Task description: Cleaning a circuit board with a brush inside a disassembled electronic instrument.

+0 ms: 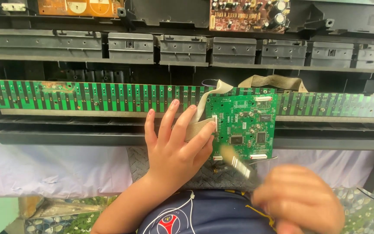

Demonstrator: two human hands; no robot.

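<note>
A square green circuit board with chips lies over a long green key-contact strip inside an opened black keyboard chassis. My left hand rests flat with fingers spread, pressing a grey ribbon cable against the board's left edge. My right hand, blurred at the lower right, grips a slim tool whose pale tip points at the board's lower edge.
A second ribbon cable loops behind the square board. Two brown circuit boards sit at the top of the chassis. A row of grey plastic blocks runs across. A pale cloth covers the table edge.
</note>
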